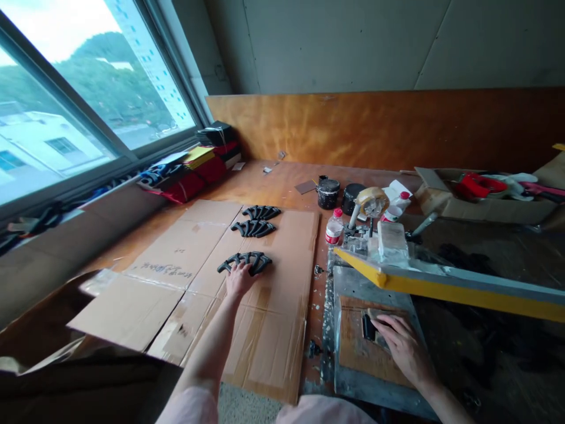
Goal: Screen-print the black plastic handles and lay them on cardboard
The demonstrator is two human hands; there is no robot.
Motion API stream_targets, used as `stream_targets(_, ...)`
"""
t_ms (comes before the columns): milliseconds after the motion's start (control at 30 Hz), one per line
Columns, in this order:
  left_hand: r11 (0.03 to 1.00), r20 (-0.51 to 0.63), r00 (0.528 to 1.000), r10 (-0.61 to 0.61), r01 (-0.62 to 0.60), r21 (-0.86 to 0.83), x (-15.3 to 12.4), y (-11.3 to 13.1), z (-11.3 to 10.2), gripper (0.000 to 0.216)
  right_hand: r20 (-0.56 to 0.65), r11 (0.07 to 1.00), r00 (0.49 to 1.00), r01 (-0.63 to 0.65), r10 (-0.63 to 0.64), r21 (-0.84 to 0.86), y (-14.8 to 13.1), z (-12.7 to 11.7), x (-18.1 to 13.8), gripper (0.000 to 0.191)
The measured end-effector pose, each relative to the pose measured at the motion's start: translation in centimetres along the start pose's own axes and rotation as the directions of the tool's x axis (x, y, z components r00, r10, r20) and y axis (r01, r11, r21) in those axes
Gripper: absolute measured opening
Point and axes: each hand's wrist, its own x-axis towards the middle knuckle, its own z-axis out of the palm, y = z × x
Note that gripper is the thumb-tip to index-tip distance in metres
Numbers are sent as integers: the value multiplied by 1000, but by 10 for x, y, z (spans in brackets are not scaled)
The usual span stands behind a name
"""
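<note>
My left hand (pixel 239 279) reaches over the flattened cardboard, its fingers closed on a black curved piece at the near edge of a fan-shaped row of black pieces (pixel 253 258). Two more such rows, a middle one (pixel 255 228) and a far one (pixel 263 212), lie behind it. My right hand (pixel 401 344) is over a wooden board (pixel 353 359) on a metal base plate (pixel 346 282). Its fingertips close on a small black piece (pixel 367 327) in a holder on that board. My fingers partly hide both held pieces.
A hinged yellow-edged frame (pixel 441 290) slants above the board's far side. Behind it stand a red-capped bottle (pixel 334 227), black jars (pixel 328 193) and a tape roll (pixel 373 202). An open carton (pixel 481 203) with a red tool sits at the right; the window (pixel 110 76) is left.
</note>
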Motion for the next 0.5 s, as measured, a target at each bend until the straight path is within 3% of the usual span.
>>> stream_targets(100, 1000, 52, 999, 10, -9, -19, 61, -14, -4, 65, 12, 999, 1000, -23, 23, -26, -1, 2, -1, 32)
stream_targets(200, 999, 98, 995, 3, 0, -32, 91, -20, -2, 67, 37, 997, 998, -41, 43, -58, -1, 4, -2, 31)
stream_targets(300, 999, 114, 993, 24, -21, -30, 93, -22, 3, 65, 69, 997, 996, -58, 62, -55, -2, 2, 1, 32)
stream_targets(367, 999, 62, 997, 33, -31, -26, 85, -17, 6, 66, 96, 995, 991, -86, 90, -46, -4, -3, 6, 32)
stream_targets(500, 978, -96, 994, 43, -62, -199, 54, 27, -3, 61, 177, 995, 980, -81, 89, -53, -13, -9, 20, 44)
